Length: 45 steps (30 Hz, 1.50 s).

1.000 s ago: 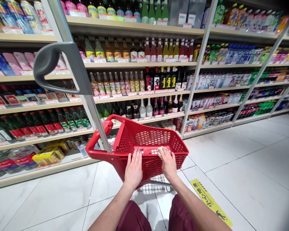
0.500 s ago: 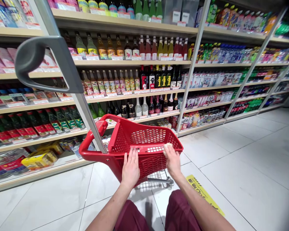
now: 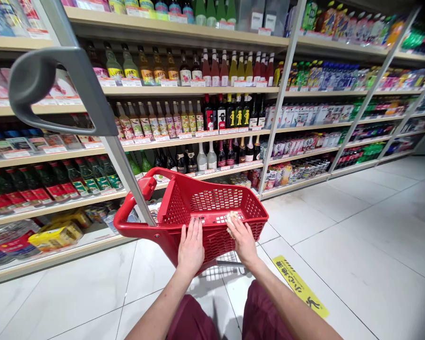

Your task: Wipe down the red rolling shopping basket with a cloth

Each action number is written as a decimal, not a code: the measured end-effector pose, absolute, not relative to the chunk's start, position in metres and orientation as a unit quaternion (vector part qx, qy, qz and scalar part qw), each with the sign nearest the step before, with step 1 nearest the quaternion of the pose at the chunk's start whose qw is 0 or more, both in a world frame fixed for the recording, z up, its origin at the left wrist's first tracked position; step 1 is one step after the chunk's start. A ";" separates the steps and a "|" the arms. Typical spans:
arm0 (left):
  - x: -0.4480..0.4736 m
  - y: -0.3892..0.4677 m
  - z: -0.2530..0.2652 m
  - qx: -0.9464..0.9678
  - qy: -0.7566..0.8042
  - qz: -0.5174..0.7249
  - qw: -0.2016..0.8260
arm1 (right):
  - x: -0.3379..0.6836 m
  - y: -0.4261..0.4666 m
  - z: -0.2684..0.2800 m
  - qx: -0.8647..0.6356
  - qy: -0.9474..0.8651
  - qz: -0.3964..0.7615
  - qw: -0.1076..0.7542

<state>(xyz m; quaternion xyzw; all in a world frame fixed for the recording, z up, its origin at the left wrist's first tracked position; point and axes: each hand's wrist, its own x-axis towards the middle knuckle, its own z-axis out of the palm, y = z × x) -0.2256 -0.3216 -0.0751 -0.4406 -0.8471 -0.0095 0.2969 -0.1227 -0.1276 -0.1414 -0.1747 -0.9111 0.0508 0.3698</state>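
Observation:
In front of me a red plastic shopping cart (image 3: pixel 216 241) stands on the tiles, its basket bare inside. My left hand (image 3: pixel 191 245) lies on the near side of the basket, fingers stretched out flat with the tips at the rim. Pressed under the fingers of my right hand (image 3: pixel 243 238) is a pale crumpled cloth (image 3: pixel 233 218), held against the same near rim, left of the basket's right corner. Most of the cloth is hidden by the fingers. A grey loop handle (image 3: pixel 62 94) on a metal post rises at the cart's left.
Shelves (image 3: pixel 184 89) packed with bottles run along the far side of the cart. Several yellow packs (image 3: pixel 55 236) lie on the lowest shelf at left. A yellow caution sticker (image 3: pixel 300 285) is on the tiled floor (image 3: pixel 368 245) at right.
My right hand has slid the cloth leftward along the near rim, away from the right corner. My left hand stays in place on the basket side. The view has shifted slightly.

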 end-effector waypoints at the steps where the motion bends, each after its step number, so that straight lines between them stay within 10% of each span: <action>1: -0.226 -0.322 -0.075 -0.443 -0.847 -0.005 0.295 | -0.124 -0.130 -0.141 -0.179 -0.908 0.054 0.374; 34: -0.280 -0.435 -0.015 -0.304 -0.867 -0.093 0.384 | -0.230 -0.316 -0.057 0.054 -0.844 0.177 0.503; 45: -0.281 -0.439 -0.018 -0.313 -0.869 -0.094 0.372 | -0.186 -0.280 -0.125 0.084 -0.893 0.109 0.428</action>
